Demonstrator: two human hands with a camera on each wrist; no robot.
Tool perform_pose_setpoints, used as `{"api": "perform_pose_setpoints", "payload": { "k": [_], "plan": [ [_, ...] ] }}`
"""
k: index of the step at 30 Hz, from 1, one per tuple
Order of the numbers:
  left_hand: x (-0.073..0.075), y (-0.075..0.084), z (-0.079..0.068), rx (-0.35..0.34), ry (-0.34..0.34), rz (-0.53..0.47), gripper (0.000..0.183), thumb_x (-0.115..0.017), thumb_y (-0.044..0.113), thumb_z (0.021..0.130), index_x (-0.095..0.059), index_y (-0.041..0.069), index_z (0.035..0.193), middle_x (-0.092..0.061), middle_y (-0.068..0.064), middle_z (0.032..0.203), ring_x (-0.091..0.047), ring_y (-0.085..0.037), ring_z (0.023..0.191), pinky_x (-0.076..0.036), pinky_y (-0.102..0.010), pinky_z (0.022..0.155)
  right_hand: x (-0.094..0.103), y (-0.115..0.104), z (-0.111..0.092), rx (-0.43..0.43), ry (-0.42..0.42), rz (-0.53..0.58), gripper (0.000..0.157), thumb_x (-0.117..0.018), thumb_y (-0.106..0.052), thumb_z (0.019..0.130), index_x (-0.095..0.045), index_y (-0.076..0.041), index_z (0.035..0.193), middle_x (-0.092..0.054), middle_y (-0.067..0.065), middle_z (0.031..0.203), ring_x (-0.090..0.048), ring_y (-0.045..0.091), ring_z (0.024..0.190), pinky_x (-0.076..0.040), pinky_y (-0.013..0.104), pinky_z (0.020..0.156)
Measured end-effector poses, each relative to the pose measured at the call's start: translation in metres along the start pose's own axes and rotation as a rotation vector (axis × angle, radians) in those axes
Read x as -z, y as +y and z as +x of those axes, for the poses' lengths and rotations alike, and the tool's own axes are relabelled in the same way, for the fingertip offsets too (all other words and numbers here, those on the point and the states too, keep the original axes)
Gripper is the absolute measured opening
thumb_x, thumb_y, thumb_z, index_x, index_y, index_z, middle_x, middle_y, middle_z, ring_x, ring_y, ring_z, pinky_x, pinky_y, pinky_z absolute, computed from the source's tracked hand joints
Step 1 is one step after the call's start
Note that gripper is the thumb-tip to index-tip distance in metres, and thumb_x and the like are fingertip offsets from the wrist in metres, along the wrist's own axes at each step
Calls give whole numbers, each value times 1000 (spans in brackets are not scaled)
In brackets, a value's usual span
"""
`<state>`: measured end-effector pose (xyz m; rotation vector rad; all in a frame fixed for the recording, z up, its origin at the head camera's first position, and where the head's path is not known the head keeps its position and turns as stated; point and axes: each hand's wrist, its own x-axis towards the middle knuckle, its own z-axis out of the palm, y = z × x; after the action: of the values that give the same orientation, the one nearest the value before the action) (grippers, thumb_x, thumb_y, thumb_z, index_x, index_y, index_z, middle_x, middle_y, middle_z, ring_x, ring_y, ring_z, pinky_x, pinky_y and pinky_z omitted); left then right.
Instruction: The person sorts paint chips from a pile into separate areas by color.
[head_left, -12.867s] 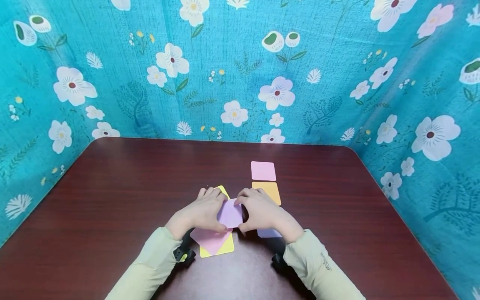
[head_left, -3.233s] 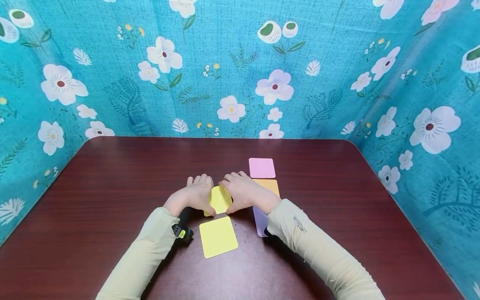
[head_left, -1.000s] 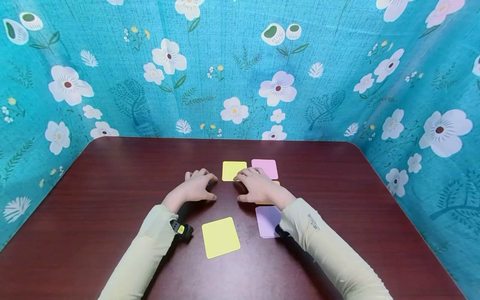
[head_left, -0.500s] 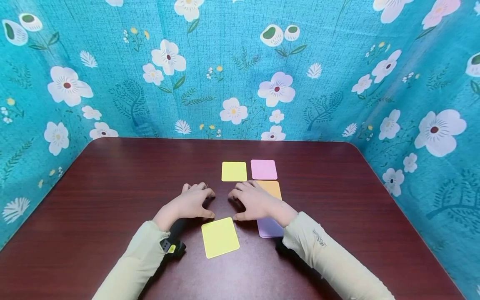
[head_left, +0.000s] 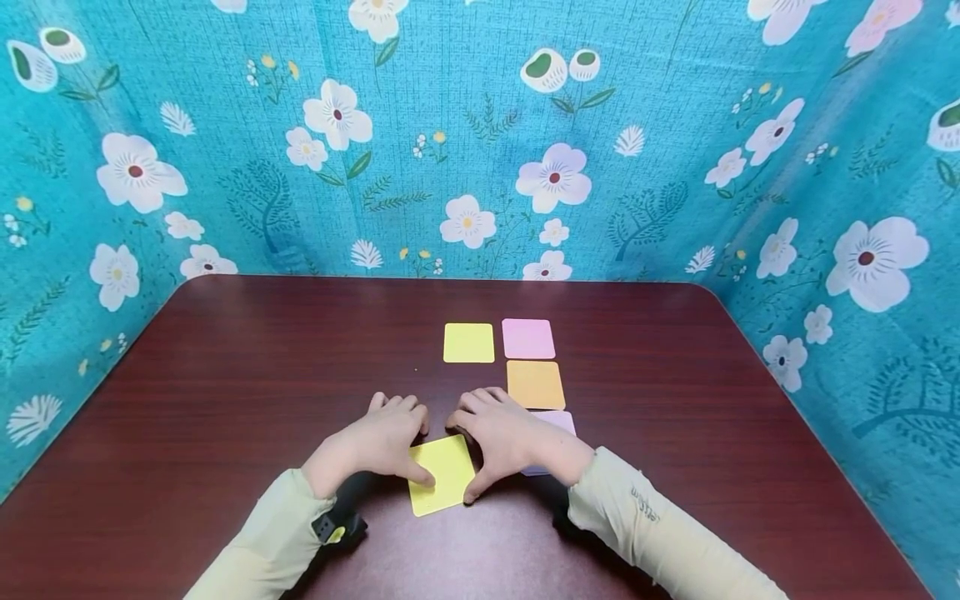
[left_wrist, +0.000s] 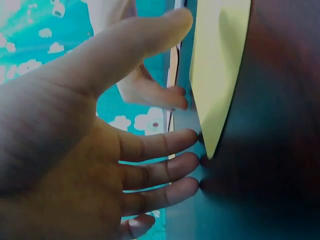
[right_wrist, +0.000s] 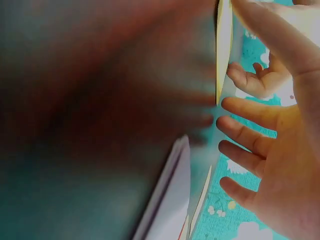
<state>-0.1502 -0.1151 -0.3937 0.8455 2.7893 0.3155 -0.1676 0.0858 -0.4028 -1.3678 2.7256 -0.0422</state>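
Note:
Flat on the table lies a square yellow card (head_left: pixel 447 483) with rounded corners, slightly turned. My left hand (head_left: pixel 372 442) is at its left side, the thumb over its face and the other fingers near its far corner. My right hand (head_left: pixel 501 437) is at the right side, thumb by the near right corner. In the left wrist view the fingers reach out toward the yellow card (left_wrist: pixel 220 65), fingertips at the table. The right wrist view shows extended fingers beside the card's edge (right_wrist: pixel 224 55). Neither hand grips the card.
Farther back, a second yellow card (head_left: pixel 468 342) lies left of a pink card (head_left: pixel 528 338). An orange card (head_left: pixel 536 384) lies nearer than the pink one. Purple cards (head_left: pixel 557 418), stacked, are partly hidden by my right hand. A flowered curtain (head_left: pixel 480 133) hangs behind the table (head_left: pixel 262 375).
The pink and purple cards on the yellow ones were taken away. One yellow card, earlier between my hands, now lies beside the pink card. Both hands have come nearer to the other yellow card.

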Motion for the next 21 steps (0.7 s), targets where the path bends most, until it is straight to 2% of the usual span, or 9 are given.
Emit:
{"api": "perform_pose_setpoints", "payload": {
  "k": [4,10,21],
  "plan": [
    [-4,9,-4,4,-24,60,60,-78,55,50,-49,13,82,-40,3,76,-40,-17,74,-24,-37,68,-2,-4,-1,-1,-5,-17,78,-72,-68,51,-54,-19,108,-45,-6,102,-41,15,106,-31,36,95],
    [-6,21,-7,1,-30,160,74,-78,60,44,-47,8,88,-39,-2,80,-40,-21,78,-25,-38,69,-3,-6,1,-14,-20,-29,75,-73,-66,49,-52,-17,101,-43,-6,95,-41,13,96,-35,30,85],
    [-8,30,-6,18,-19,245,77,-79,55,44,-45,6,92,-38,-4,83,-39,-22,80,-25,-38,70,-1,-9,-2,-10,-28,-71,80,-72,-67,52,-50,-16,109,-47,-5,99,-42,15,99,-34,32,89]
  ]
}}
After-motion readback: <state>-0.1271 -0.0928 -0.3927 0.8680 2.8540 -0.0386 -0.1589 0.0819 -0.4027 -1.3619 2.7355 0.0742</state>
